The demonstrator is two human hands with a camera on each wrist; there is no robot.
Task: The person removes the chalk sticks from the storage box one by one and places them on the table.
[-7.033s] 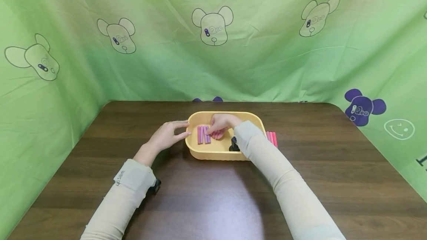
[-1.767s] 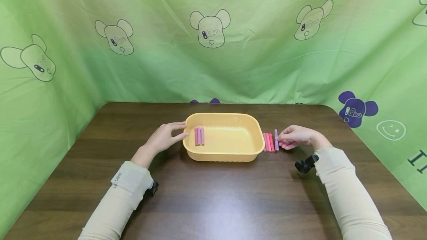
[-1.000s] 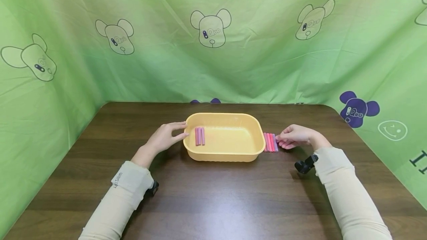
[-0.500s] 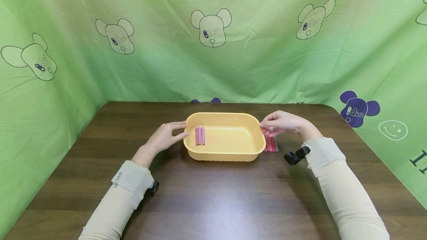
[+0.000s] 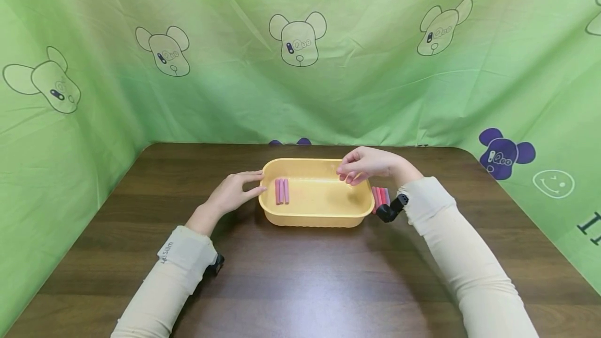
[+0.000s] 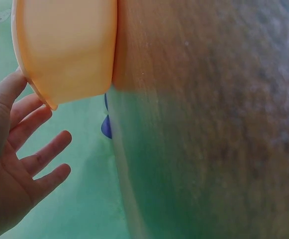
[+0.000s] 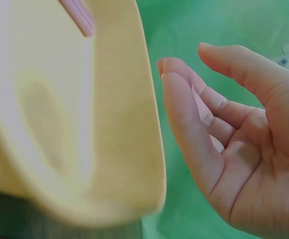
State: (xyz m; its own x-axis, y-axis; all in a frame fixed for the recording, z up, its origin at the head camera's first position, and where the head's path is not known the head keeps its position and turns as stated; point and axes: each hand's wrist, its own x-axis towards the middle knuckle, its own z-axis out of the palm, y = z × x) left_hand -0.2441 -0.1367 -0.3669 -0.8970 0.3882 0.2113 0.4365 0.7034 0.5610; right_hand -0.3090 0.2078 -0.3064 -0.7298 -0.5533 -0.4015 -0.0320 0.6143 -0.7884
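Note:
A yellow oblong plastic basin (image 5: 324, 220) stands on the table. Three mauve and purple sticks (image 5: 281, 192), chalk-like in shape, lie side by side at its left end. Thumb and fingertips of my left hand (image 5: 228, 192) touch the basin's left rim, the fingers mostly straight, as the left wrist view also shows. Over the basin's far right part hovers my right hand (image 5: 368, 163), holding nothing. In the right wrist view its thumb and forefinger stand apart. Just right of the basin is a row of pink, red and purple sticks (image 5: 381, 194), partly hidden by the right wrist camera.
The brown wooden table (image 5: 300, 275) runs up to a green curtain (image 5: 366, 93) with printed bear heads at the back and sides. A black wrist camera (image 5: 392, 208) hangs below the right cuff, close to the basin's right rim.
My right hand took a purple stick out of the basin and set it at the row's right end. It then let go and moved left over the basin. The left hand stayed.

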